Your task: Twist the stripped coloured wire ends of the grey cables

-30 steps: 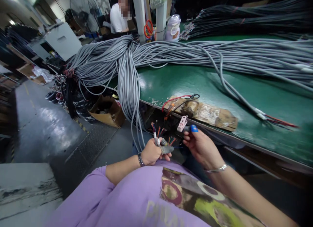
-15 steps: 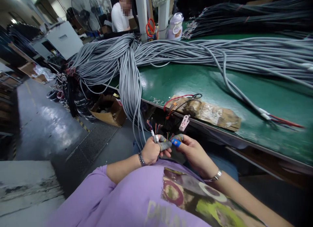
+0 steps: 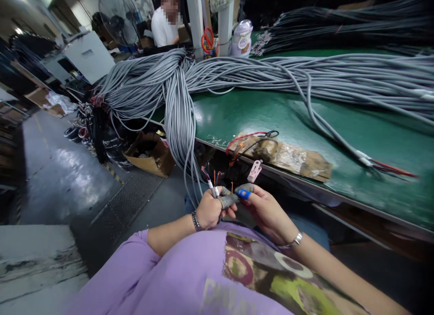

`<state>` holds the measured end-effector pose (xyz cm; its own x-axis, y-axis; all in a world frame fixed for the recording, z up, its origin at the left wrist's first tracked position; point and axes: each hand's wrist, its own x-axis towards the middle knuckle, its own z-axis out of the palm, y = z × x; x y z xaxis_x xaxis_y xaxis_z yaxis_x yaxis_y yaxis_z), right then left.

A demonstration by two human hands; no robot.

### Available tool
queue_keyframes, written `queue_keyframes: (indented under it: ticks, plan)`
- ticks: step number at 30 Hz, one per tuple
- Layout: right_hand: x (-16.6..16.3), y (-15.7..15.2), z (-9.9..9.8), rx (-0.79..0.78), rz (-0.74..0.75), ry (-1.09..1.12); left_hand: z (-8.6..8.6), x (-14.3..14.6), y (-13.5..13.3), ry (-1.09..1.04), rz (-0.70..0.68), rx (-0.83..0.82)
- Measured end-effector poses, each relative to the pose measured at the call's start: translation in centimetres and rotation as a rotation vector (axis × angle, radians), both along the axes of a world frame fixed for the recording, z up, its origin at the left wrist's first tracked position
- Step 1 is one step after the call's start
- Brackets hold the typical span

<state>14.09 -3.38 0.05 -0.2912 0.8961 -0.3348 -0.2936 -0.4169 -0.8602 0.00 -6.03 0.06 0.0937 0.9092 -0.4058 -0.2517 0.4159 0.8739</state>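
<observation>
Grey cables (image 3: pixel 210 185) sit in my left hand (image 3: pixel 209 210), its fingers curled tight around them, just off the front of the green table (image 3: pixel 237 113). White bands and coloured wires (image 3: pixel 205 172) poke up above that fist. My right hand (image 3: pixel 239 192) has thumb and forefinger pinched together near the left fingertips; I can't tell whether they grip a wire. A pink clip (image 3: pixel 254 171) is just beyond.
</observation>
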Motion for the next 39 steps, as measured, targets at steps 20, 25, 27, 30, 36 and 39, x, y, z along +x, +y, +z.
queue_keyframes:
  ticks: [20,25,27,30,36,39]
  plan:
    - [0.6,0.2,0.0,0.139,0.105,-0.153,-0.6,-0.2,0.1,0.092,-0.125,-0.003]
    - [0.3,-0.1,-0.6,0.088,0.047,-0.132,-0.7,-0.2,0.1,0.078,-0.102,-0.007]
    - [0.1,-0.3,-0.7,0.062,-0.008,-0.107,-0.7,-0.1,0.1,0.042,-0.035,-0.011]
    - [-0.2,-0.6,-0.8,0.058,-0.078,-0.084,-0.6,0.0,0.2,0.001,0.022,-0.027]
    - [0.0,-0.4,-0.8,0.019,-0.15,0.008,-0.4,-0.2,0.4,-0.03,0.057,-0.035]
    - [0.5,0.1,-0.7,-0.039,-0.155,0.044,-0.5,-0.5,0.3,-0.026,0.055,-0.046]
